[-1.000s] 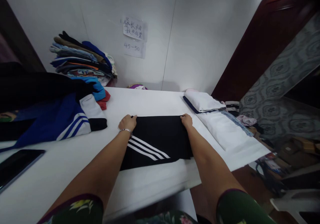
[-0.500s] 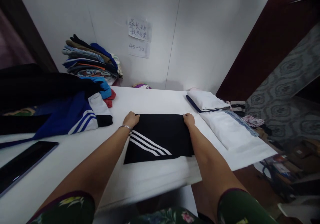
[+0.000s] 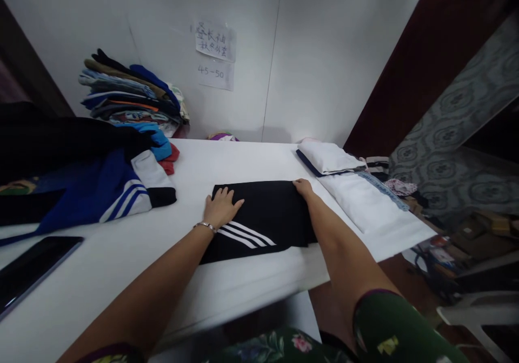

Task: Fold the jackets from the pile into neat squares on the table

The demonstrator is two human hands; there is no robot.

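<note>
A black folded garment (image 3: 263, 206) with three white diagonal stripes lies on the white table (image 3: 227, 160) in front of me. My left hand (image 3: 221, 206) rests flat on its left part, fingers spread over the cloth. At the far right corner my right hand (image 3: 303, 187) grips the edge between thumb and fingers; the fingertips are partly hidden. The stripes run from under my left hand down to the near edge.
To the left lies a heap with a blue striped garment (image 3: 93, 193) and black clothes, a dark phone-like slab (image 3: 36, 266) before it. Behind stands a stack of folded clothes (image 3: 130, 90). Folded white garments (image 3: 328, 158) lie at right. Handwritten paper signs (image 3: 215, 41) hang on the wall.
My left hand has let go of the far left corner and now lies flat on the garment. My right hand stays at the far right corner. The view has shifted slightly.
</note>
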